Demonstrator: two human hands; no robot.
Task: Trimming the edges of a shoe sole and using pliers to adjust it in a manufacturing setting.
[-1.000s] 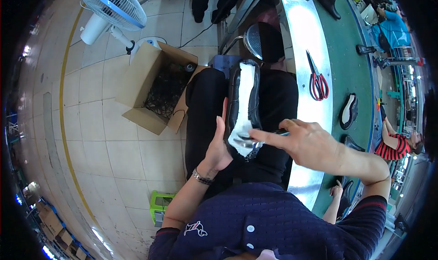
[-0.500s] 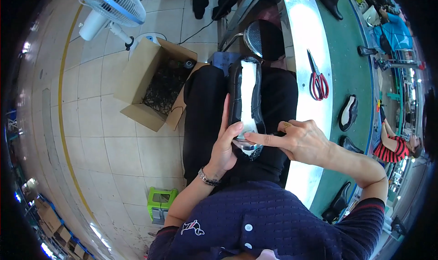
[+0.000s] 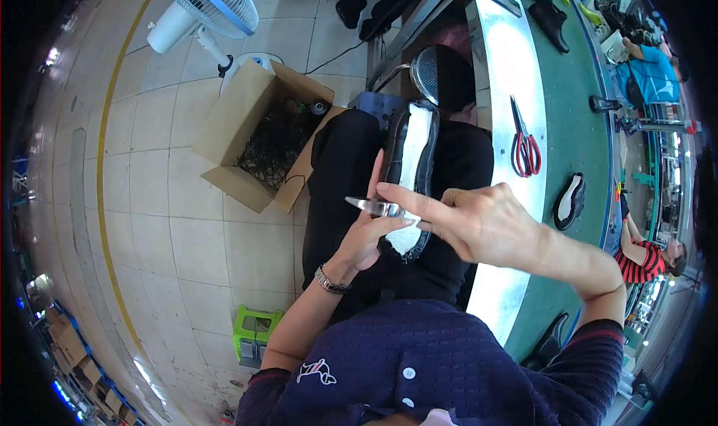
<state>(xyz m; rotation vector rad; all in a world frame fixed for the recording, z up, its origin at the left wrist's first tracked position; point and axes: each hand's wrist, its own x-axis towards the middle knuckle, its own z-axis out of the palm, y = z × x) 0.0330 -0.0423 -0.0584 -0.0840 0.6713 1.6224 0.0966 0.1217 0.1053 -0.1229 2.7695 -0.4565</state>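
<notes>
Black shoe (image 3: 410, 173) w/ white insole lies on the person's lap, sole side up. Left hand (image 3: 368, 235) grips its near end, fingers wrapped under. Right hand (image 3: 479, 220) is closed on a small metal blade (image 3: 372, 204), index finger stretched along it, tip just above the shoe. Red scissors (image 3: 525, 145) lie on the table (image 3: 568, 104) at right; cardboard box (image 3: 258, 138) stands on the floor at left.

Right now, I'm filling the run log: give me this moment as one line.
left hand: steadies shoe on lap | right hand: holds metal blade over its sole | red scissors idle on bench
</notes>
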